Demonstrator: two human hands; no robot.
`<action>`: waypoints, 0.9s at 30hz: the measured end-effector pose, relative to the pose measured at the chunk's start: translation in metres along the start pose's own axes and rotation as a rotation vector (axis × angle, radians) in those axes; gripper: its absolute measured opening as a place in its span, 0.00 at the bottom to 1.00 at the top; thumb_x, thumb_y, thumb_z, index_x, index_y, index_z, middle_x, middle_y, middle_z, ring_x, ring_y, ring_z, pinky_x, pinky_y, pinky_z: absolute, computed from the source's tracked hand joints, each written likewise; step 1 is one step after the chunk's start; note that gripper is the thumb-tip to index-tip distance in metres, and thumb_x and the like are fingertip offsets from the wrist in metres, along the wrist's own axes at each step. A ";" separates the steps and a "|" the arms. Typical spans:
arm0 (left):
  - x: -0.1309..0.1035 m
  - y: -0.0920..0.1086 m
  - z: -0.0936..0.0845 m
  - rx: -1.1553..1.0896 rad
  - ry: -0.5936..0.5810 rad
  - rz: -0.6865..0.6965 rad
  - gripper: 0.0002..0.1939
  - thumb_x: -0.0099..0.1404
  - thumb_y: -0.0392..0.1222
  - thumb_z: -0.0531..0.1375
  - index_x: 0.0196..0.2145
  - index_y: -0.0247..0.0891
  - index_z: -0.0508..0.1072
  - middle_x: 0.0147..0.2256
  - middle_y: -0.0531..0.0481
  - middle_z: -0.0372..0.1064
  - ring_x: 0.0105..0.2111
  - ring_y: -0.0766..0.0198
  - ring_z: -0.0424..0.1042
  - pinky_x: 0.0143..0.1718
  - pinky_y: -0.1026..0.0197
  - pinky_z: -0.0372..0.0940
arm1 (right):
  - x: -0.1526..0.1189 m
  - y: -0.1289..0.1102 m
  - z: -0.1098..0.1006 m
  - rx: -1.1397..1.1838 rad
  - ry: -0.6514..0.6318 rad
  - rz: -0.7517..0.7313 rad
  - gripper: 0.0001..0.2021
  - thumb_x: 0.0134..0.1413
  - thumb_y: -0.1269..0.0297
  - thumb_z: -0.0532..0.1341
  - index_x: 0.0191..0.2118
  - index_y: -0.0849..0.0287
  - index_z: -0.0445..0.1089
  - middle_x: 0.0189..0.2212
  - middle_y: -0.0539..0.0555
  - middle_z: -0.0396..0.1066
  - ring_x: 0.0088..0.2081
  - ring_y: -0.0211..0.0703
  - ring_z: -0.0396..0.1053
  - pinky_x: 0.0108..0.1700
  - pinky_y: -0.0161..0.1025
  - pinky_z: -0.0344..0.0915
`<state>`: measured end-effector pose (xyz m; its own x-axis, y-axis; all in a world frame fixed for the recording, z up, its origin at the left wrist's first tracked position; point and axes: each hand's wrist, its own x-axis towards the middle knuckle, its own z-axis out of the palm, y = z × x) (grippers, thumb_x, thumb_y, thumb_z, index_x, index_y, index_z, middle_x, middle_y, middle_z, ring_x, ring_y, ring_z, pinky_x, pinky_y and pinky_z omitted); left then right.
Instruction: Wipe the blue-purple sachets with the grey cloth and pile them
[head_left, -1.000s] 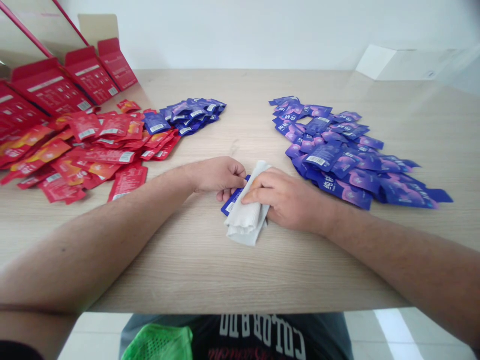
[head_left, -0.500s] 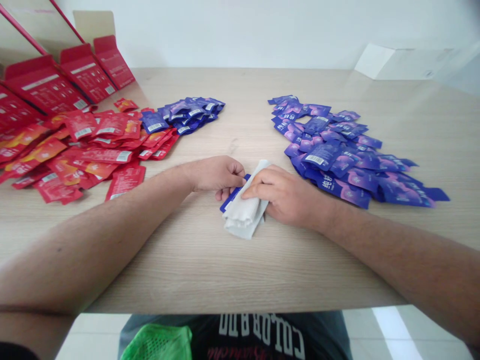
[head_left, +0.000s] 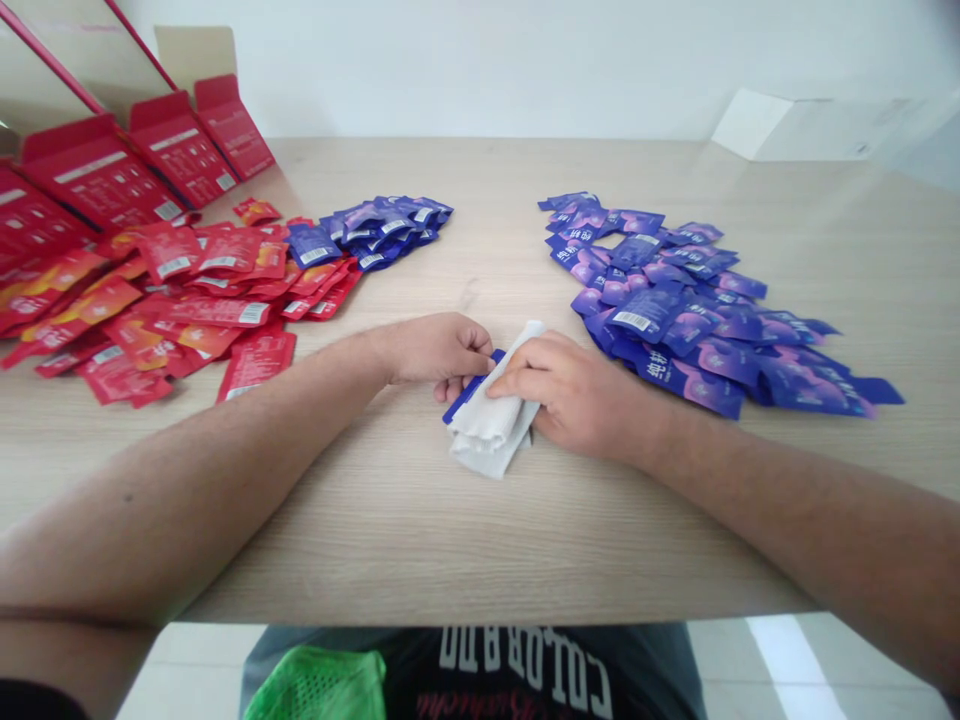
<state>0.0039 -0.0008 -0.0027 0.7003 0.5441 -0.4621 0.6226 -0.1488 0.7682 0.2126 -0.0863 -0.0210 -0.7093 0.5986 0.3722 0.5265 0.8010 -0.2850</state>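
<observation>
Low over the middle of the table, my left hand (head_left: 450, 355) pinches a blue-purple sachet (head_left: 466, 398) by its left side. A folded white cloth (head_left: 491, 425) lies over most of that sachet, so only a narrow strip of blue shows. My right hand (head_left: 574, 390) is closed on the cloth, with the thumb and fingers pressing it against the sachet. To the right spreads a pile of purple sachets (head_left: 675, 310). A smaller pile of blue sachets (head_left: 386, 228) sits at the back left of my hands.
Red sachets (head_left: 195, 300) are heaped on the left, partly beside my left forearm. Open red boxes (head_left: 101, 170) stand behind them. A white box (head_left: 795, 125) lies at the back right. A green mesh item (head_left: 319, 685) is below the table's front edge.
The whole view has shifted very slightly to the right. Both hands keep the same hold on the sachet and cloth, with hardly any movement.
</observation>
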 end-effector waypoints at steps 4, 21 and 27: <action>0.000 0.000 -0.001 0.007 0.009 -0.001 0.04 0.62 0.40 0.59 0.31 0.38 0.70 0.20 0.56 0.70 0.18 0.71 0.69 0.23 0.69 0.63 | 0.001 -0.004 -0.001 0.043 -0.053 -0.110 0.15 0.56 0.74 0.60 0.49 0.58 0.74 0.42 0.58 0.71 0.47 0.49 0.66 0.53 0.49 0.63; 0.001 -0.002 0.000 0.006 0.005 0.009 0.05 0.62 0.41 0.59 0.30 0.38 0.70 0.19 0.56 0.69 0.17 0.71 0.69 0.22 0.70 0.62 | -0.001 0.001 0.000 0.015 -0.005 -0.016 0.18 0.52 0.78 0.60 0.48 0.58 0.74 0.42 0.58 0.71 0.47 0.50 0.65 0.52 0.49 0.62; 0.001 -0.001 0.000 0.005 0.006 -0.006 0.04 0.62 0.41 0.59 0.31 0.38 0.70 0.20 0.55 0.71 0.18 0.71 0.69 0.23 0.69 0.63 | 0.000 0.001 0.000 0.017 0.000 -0.001 0.18 0.52 0.79 0.60 0.48 0.58 0.74 0.42 0.58 0.71 0.46 0.49 0.66 0.52 0.49 0.63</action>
<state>0.0036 -0.0002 -0.0039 0.6942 0.5503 -0.4640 0.6287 -0.1497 0.7631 0.2134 -0.0855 -0.0211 -0.7098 0.5976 0.3729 0.5174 0.8016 -0.2997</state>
